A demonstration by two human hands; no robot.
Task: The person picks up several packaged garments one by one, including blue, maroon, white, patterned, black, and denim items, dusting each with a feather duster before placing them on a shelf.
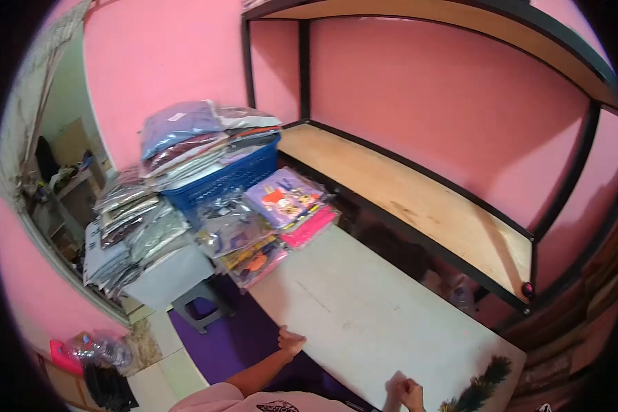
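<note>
My left hand (291,341) is at the near edge of the white table (364,302), its fingers curled; what they hold, if anything, is too small to tell. Further right, my right hand (410,394) is over the near part of the same table, also with curled fingers, and its inner side is hidden. Bagged clothes lie at the table's far left end: a purple printed packet (283,198) on a pink one (310,229), beside a stack of clear packets (235,223). Neither hand touches them.
Behind the packets, a blue basket (223,176) holds bagged clothes, with more piles (144,233) to its left. A grey stool (200,306) stands below. A black-framed shelf (412,202) runs along the pink wall. Green tinsel (484,386) lies at the table's right end.
</note>
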